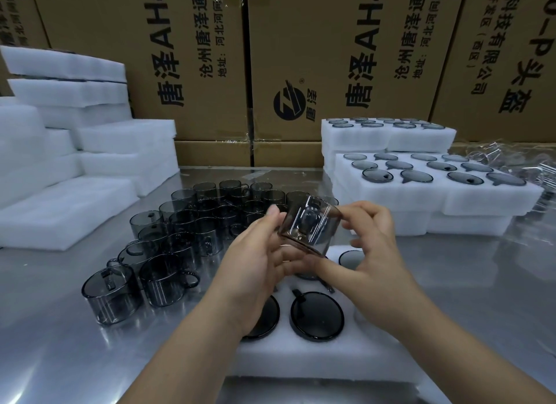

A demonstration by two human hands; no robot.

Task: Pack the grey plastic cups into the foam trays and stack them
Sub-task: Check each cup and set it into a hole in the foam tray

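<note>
Both hands hold one grey see-through cup (310,227) tilted in the air above a white foam tray (316,358) at the table's near edge. My left hand (258,262) grips its left side with thumb up near the rim. My right hand (376,241) pinches its right side and bottom. The tray's pockets hold several cups (316,316), seen as dark round rims; my arms hide part of the tray. Several loose grey cups (180,238) with handles stand on the steel table to the left.
Stacked foam trays filled with cups (433,190) sit at the right, a taller filled stack (388,136) behind them. Empty foam trays (75,151) pile up at the left. Brown cardboard boxes (192,57) wall the back. Clear plastic wrap (517,160) lies at far right.
</note>
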